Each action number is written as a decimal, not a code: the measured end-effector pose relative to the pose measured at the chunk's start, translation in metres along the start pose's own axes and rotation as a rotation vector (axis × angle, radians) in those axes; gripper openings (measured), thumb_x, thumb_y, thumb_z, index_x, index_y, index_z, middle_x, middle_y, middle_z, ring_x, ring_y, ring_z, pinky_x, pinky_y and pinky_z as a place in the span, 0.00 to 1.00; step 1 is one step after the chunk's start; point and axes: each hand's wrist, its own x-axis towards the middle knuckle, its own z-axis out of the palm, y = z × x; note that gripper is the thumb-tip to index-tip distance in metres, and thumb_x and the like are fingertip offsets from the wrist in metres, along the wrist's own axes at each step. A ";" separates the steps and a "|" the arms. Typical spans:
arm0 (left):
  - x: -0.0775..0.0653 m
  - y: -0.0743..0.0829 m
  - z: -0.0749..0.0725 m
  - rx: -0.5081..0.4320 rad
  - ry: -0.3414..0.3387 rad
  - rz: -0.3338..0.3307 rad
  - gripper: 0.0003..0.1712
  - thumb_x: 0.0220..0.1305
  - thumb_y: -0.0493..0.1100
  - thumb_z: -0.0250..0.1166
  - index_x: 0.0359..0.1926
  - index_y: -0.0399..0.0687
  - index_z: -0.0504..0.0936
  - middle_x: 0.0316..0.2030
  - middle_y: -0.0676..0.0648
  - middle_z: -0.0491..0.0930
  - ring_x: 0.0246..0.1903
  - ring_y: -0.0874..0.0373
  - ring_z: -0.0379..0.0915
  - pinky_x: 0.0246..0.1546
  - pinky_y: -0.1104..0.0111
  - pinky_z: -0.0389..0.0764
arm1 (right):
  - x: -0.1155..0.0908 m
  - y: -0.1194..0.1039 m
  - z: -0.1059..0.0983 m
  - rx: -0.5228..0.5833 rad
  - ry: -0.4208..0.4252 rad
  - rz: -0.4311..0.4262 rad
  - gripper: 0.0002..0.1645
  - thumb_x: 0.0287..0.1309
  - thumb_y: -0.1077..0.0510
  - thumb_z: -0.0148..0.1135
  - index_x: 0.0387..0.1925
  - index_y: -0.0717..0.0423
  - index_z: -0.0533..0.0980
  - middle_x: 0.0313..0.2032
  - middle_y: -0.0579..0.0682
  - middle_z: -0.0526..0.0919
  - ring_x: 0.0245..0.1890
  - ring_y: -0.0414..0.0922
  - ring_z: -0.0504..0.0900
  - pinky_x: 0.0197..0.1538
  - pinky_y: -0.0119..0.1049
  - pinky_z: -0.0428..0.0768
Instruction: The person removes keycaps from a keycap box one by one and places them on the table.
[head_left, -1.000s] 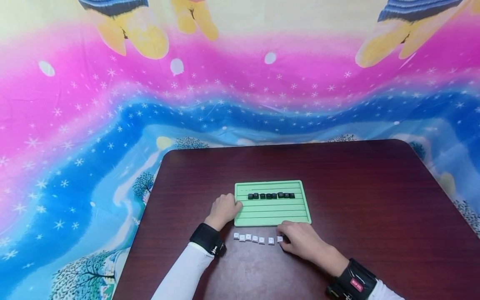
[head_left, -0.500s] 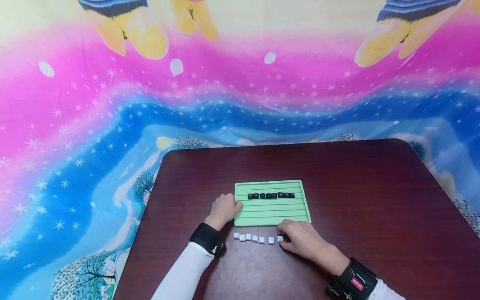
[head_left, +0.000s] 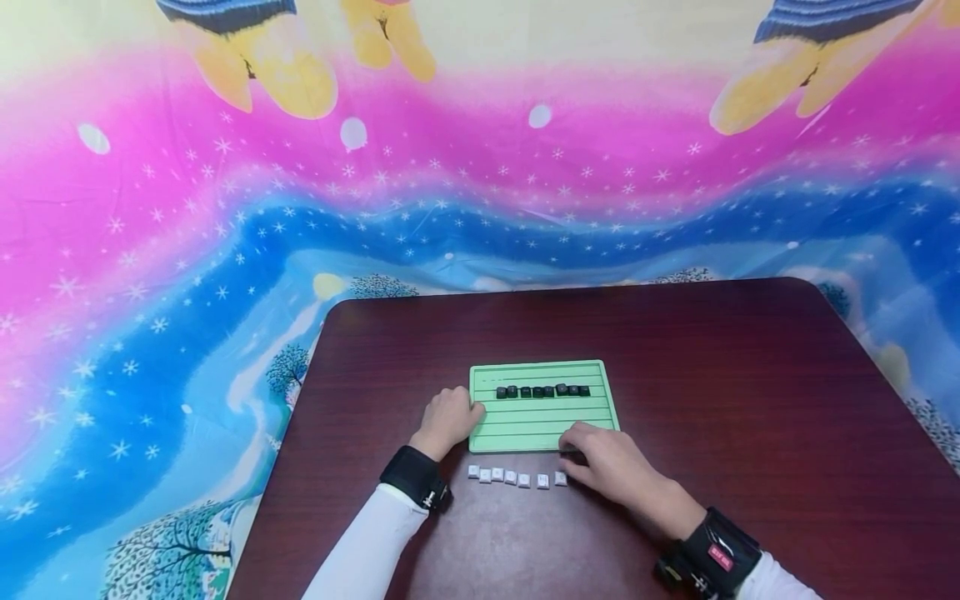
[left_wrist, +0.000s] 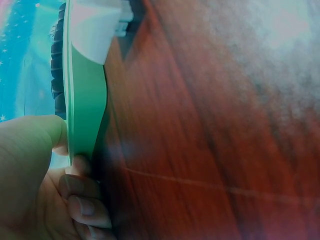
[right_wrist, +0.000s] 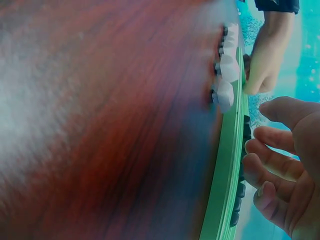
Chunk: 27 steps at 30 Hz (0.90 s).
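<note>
My left hand (head_left: pixel 447 419) grips the left edge of a light green ridged tray (head_left: pixel 540 427). In the left wrist view the thumb lies on one side of the tray's rim and the curled fingers on the other. Several black keycaps (head_left: pixel 537 392) stand in a row on one of the upper ridges. Several white keycaps (head_left: pixel 510 477) lie in a loose line on the table in front of the tray. My right hand (head_left: pixel 611 462) hovers by the right end of that line, near the last white keycap (head_left: pixel 561 479). Its fingers are loosely bent and hold nothing in the right wrist view.
The dark reddish wooden table (head_left: pixel 712 358) extends around the tray. Behind it hangs a colourful printed cloth (head_left: pixel 480 183). Black bands with cameras sit on both wrists, the left band (head_left: pixel 415 479) close to the line of white keycaps.
My right hand has drawn off the rightmost white keycap, moving slightly up and to the right, and that keycap now shows fully. The left hand and tray have stayed put.
</note>
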 end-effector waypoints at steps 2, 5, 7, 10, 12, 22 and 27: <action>0.000 0.000 0.000 -0.001 0.000 0.000 0.23 0.63 0.46 0.57 0.15 0.53 0.57 0.15 0.55 0.51 0.15 0.59 0.48 0.17 0.67 0.55 | 0.001 0.002 0.000 -0.012 0.001 0.009 0.09 0.55 0.49 0.72 0.38 0.44 0.82 0.36 0.37 0.84 0.34 0.34 0.82 0.35 0.33 0.80; 0.000 0.000 0.000 -0.003 -0.005 -0.006 0.23 0.63 0.46 0.56 0.15 0.52 0.58 0.15 0.54 0.52 0.15 0.59 0.49 0.17 0.67 0.56 | 0.003 0.005 0.001 -0.016 -0.006 0.022 0.10 0.56 0.49 0.72 0.38 0.44 0.82 0.37 0.37 0.84 0.34 0.35 0.83 0.35 0.33 0.80; 0.000 0.000 0.000 -0.005 -0.011 -0.011 0.22 0.64 0.46 0.56 0.15 0.52 0.58 0.15 0.54 0.52 0.15 0.59 0.49 0.18 0.67 0.56 | 0.003 0.006 0.001 -0.014 -0.008 0.032 0.09 0.56 0.49 0.71 0.38 0.44 0.82 0.37 0.37 0.85 0.34 0.35 0.83 0.36 0.33 0.80; 0.000 0.000 0.000 -0.010 -0.013 -0.015 0.22 0.64 0.46 0.56 0.15 0.52 0.59 0.15 0.54 0.53 0.15 0.59 0.49 0.18 0.67 0.56 | 0.004 0.008 0.002 -0.010 -0.001 0.041 0.10 0.55 0.49 0.72 0.38 0.44 0.83 0.37 0.38 0.85 0.34 0.35 0.83 0.36 0.34 0.80; 0.001 0.001 0.001 -0.009 -0.010 -0.014 0.22 0.64 0.46 0.56 0.15 0.52 0.58 0.15 0.54 0.52 0.15 0.59 0.49 0.18 0.67 0.56 | 0.005 0.009 0.003 -0.008 0.007 0.042 0.10 0.55 0.50 0.72 0.38 0.45 0.83 0.37 0.38 0.85 0.34 0.36 0.83 0.36 0.34 0.80; 0.000 0.001 0.000 -0.009 -0.016 -0.009 0.23 0.64 0.46 0.56 0.15 0.52 0.58 0.15 0.54 0.52 0.15 0.59 0.48 0.18 0.67 0.56 | 0.010 0.016 0.005 -0.002 0.012 0.074 0.10 0.55 0.50 0.72 0.39 0.45 0.83 0.38 0.39 0.85 0.37 0.38 0.84 0.38 0.37 0.82; 0.000 0.001 0.000 -0.002 -0.004 -0.009 0.22 0.63 0.46 0.56 0.15 0.52 0.57 0.15 0.54 0.52 0.16 0.59 0.49 0.18 0.67 0.57 | 0.014 0.020 0.004 0.001 0.044 0.072 0.10 0.55 0.51 0.72 0.39 0.46 0.83 0.37 0.40 0.86 0.37 0.38 0.85 0.37 0.37 0.82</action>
